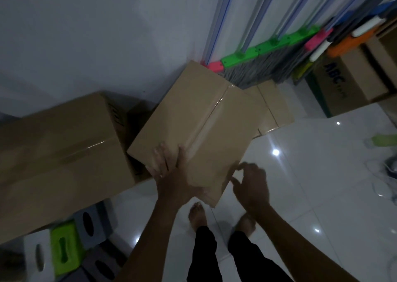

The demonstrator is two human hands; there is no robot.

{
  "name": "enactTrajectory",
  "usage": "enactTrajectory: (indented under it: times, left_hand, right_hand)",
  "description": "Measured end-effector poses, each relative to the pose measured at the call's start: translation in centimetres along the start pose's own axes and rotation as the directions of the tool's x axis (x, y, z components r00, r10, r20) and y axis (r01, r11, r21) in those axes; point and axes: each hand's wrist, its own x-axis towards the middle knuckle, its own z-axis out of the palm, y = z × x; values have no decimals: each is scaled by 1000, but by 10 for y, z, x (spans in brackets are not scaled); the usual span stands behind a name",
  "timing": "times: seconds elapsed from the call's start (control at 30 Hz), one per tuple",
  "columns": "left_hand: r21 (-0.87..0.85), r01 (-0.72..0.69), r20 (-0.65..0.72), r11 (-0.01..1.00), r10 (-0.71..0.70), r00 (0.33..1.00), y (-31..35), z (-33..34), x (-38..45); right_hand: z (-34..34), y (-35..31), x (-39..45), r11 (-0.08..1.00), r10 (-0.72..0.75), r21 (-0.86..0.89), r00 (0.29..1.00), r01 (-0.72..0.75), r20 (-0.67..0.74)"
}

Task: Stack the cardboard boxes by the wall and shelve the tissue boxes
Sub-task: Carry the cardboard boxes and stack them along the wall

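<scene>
A taped cardboard box [193, 118] lies tilted in the middle, its far end close to the white wall. My left hand [171, 172] lies flat on its near top face with fingers spread. My right hand [250, 180] hovers at the box's near right corner, fingers loosely curled, holding nothing. A larger cardboard box [55, 148] stands to the left, and another box [272, 107] sits lower behind the tilted one on the right. Tissue boxes lie at the lower left: a green one [64, 253], a grey one [90, 223] and a white one [36, 258].
Brooms with green and pink heads [257, 52] lean on the wall at the back right. A printed carton [348, 82] stands beyond them. Glossy white floor tiles [311, 174] spread to the right. My bare feet [197, 215] stand under the box's near edge.
</scene>
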Motion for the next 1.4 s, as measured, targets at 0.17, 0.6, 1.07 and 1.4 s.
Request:
enactTrajectory:
  times: [0.17,0.6,1.07,1.4]
  left_hand:
    - [-31,-29,-15,999,29,999,42,14,-3]
    - [184,-9,8,983,8,1000,69,43,-13]
    - [396,-267,58,879,266,962,-35,-31,32]
    - [295,-148,-79,944,178,981,-73,-49,50]
  right_hand:
    - [-36,14,66,832,-507,-333,852,444,-132]
    - [-25,38,91,765,-453,-376,852,523,263]
    - [10,-7,54,806,-464,-345,875,481,136]
    - [19,-82,84,743,-511,-414,845,526,157]
